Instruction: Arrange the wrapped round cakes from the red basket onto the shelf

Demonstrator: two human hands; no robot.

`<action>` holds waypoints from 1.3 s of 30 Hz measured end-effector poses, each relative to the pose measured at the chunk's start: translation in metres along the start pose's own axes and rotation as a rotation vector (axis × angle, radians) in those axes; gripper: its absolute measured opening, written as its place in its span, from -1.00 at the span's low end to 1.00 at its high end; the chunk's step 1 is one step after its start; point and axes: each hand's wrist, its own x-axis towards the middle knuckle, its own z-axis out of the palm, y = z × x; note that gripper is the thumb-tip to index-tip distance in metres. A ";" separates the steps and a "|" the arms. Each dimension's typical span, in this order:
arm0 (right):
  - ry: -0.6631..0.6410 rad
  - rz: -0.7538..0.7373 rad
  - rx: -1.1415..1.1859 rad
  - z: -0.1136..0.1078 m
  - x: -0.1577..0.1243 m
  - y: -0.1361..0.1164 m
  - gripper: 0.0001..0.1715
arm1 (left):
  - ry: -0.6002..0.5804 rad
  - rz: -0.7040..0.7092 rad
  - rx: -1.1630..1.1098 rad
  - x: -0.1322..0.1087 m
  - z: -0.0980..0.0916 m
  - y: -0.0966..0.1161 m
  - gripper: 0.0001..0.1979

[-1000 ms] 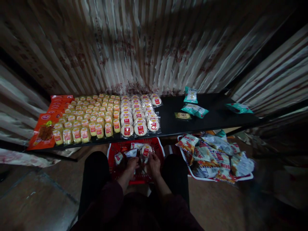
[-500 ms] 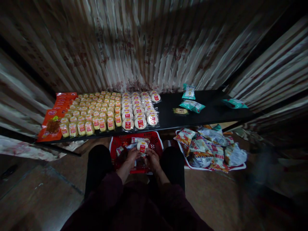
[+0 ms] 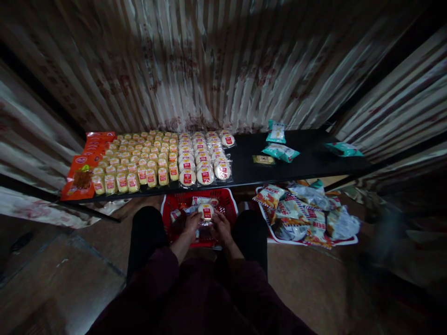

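Between my two hands is a round white cracker packet [image 3: 206, 212] in clear wrap with a red label, held over a red basket [image 3: 227, 201]. My left hand [image 3: 192, 223] grips its left side and my right hand [image 3: 220, 225] its right side, fingers closed. Under my hands, more wrapped snacks lie in the basket, partly hidden. On the black shelf [image 3: 244, 173] just beyond, matching round packets [image 3: 205, 174] stand in rows. Left of them are many small yellow wrapped cakes [image 3: 133, 182] in rows.
Orange packets [image 3: 81, 179] lie at the shelf's left end. Teal packets [image 3: 281, 151] and a small yellowish packet [image 3: 263, 159] are on its right part. A second basket [image 3: 275, 240], full of snack bags [image 3: 290, 210], sits by my right knee. A pleated curtain [image 3: 209, 60] hangs behind.
My hands still hold the round packet at nearly the same spot, with its label turned slightly. The whole view has shifted a little.
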 end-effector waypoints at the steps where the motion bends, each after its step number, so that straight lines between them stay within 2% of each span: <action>1: -0.003 0.002 0.000 0.000 -0.001 -0.001 -0.34 | 0.004 0.007 -0.005 0.001 0.000 0.000 -0.77; 5: -0.017 -0.007 0.024 0.003 -0.005 -0.004 -0.31 | 0.001 0.041 -0.021 0.005 0.003 0.000 -0.77; 16: -0.025 0.069 0.091 0.004 -0.008 -0.007 -0.43 | -0.014 0.106 0.055 0.005 0.006 0.001 -0.77; 20: -0.050 0.082 0.095 0.004 -0.007 -0.006 -0.44 | 0.048 0.123 0.151 0.006 0.007 0.000 -0.72; 26: 0.039 0.013 0.121 0.006 -0.008 -0.007 -0.43 | 0.154 0.207 0.331 -0.003 0.014 0.005 -0.63; 31: 0.060 -0.054 0.121 0.005 -0.006 -0.007 -0.42 | 0.105 0.296 0.589 -0.015 0.021 0.005 -0.69; 34: 0.018 -0.068 0.075 0.002 -0.006 -0.007 -0.39 | 0.024 0.276 0.452 -0.016 0.025 -0.001 -0.77; 36: -0.065 -0.087 -0.030 0.001 -0.006 -0.007 -0.41 | -0.033 0.246 0.280 -0.015 0.027 -0.004 -0.81; 39: -0.162 -0.163 -0.236 0.001 -0.008 -0.006 -0.51 | -0.041 0.155 0.075 -0.012 0.027 -0.006 -0.85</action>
